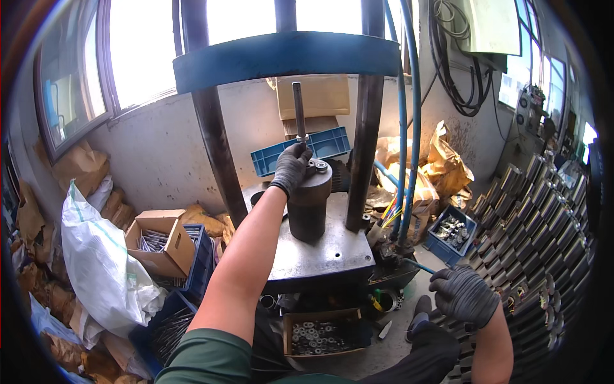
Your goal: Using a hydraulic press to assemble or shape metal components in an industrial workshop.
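My left hand (291, 169), in a dark grey glove, is closed around the lower end of an upright metal rod (299, 109). A small collar shows on the rod just above my fingers. Beneath the hand stands a thick dark metal cylinder (308, 208), and small round metal rings (321, 166) lie on its top by my fingers. The cylinder rests on the steel table of a press (339, 246). At the lower right, my gloved right hand (465, 296) has its fingers curled over the end of a thin blue lever (419, 265). The fingertips are partly hidden.
The blue press crossbeam (288, 59) spans dark columns above. Behind the cylinder sits a blue crate (329, 142). Below is a box of rings (326, 333). A carton of metal pins (160, 242) and a white sack (102, 262) stand left; stacked metal tubes (531, 217) fill the right.
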Demonstrator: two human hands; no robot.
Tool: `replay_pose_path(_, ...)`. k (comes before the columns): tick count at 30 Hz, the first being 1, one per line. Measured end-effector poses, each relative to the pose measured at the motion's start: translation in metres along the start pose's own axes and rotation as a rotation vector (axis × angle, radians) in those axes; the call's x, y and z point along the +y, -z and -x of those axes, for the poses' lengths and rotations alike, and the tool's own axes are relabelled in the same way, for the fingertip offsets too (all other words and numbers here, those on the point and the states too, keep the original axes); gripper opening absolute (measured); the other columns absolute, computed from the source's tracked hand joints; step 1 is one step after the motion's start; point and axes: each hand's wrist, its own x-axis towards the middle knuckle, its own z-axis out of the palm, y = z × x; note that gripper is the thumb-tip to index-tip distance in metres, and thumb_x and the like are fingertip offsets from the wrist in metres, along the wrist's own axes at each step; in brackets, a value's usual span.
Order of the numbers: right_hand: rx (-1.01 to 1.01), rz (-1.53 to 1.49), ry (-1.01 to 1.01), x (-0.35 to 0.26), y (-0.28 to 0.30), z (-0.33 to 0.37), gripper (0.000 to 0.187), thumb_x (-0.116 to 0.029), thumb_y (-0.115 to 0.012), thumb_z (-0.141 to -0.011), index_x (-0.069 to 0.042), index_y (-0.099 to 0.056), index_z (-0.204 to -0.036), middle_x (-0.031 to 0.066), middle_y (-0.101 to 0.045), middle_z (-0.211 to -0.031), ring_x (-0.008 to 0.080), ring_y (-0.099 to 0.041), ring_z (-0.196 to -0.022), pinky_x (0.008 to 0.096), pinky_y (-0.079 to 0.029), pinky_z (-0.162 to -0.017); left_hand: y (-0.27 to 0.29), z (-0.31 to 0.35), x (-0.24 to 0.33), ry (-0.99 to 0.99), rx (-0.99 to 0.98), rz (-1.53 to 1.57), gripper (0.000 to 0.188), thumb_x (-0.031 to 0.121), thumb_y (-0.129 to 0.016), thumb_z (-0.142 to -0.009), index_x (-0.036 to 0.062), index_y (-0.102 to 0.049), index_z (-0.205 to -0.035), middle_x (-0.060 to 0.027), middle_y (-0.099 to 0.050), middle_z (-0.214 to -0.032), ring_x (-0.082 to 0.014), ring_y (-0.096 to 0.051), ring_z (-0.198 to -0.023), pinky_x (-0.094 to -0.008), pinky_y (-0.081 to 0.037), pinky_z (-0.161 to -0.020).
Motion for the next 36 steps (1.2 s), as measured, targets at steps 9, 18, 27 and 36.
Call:
replay_pose_path(9,-0.384,-0.158,-0.198,0.067,-0.016,0.014,0.053,-0.05,-0.073,-0.09,-0.007,-0.076,-0.122,0.0182,-0.072,-0.125,0.0353,-0.067,-0.121,0.0425,-0.052,-0.105,0.021,-0.016,-0.023,-0.257,0.055,-0.449,0.024,0.018,-0.073,-0.098,0.0036,-0.07,-0.118,-0.0149,-0.074,-0.114,-0.0278,-0.069,-0.103,-0.0395,-0.053,-0.093)
replay_pose_path(18,-0.454,-0.118,-0.324,0.04,-0.015,-0.005,0.056,-0.05,-0.074,-0.09,-0.005,-0.074,-0.124,0.0198,-0.073,-0.12,0.0362,-0.07,-0.112,0.0432,-0.054,-0.099,0.024,0.0,-0.007,-0.16,0.043,-0.333,0.019,0.017,-0.074,-0.098,0.0062,-0.072,-0.114,-0.0137,-0.067,-0.113,-0.0307,-0.07,-0.099,-0.0407,-0.059,-0.084)
replay_pose_path(27,-0.237,-0.072,-0.198,0.035,-0.029,0.019,0.039,-0.032,-0.072,-0.088,-0.008,-0.076,-0.118,0.017,-0.076,-0.1,0.0329,-0.075,-0.089,0.0418,-0.06,-0.08,0.026,0.005,0.002,-0.224,0.088,-0.538,0.027,0.026,-0.075,-0.094,0.0093,-0.073,-0.116,-0.0176,-0.07,-0.114,-0.0383,-0.068,-0.106,-0.0473,-0.052,-0.096)
replay_pose_path(36,-0.312,-0.099,-0.19,0.034,-0.095,0.073,0.028,-0.034,-0.069,-0.084,-0.012,-0.076,-0.101,0.0142,-0.074,-0.09,0.0361,-0.072,-0.086,0.0461,-0.058,-0.077,0.028,0.009,0.012,-0.168,0.115,-0.621,0.026,0.03,-0.076,-0.093,0.0103,-0.076,-0.11,-0.0165,-0.075,-0.11,-0.0364,-0.07,-0.105,-0.0477,-0.053,-0.094)
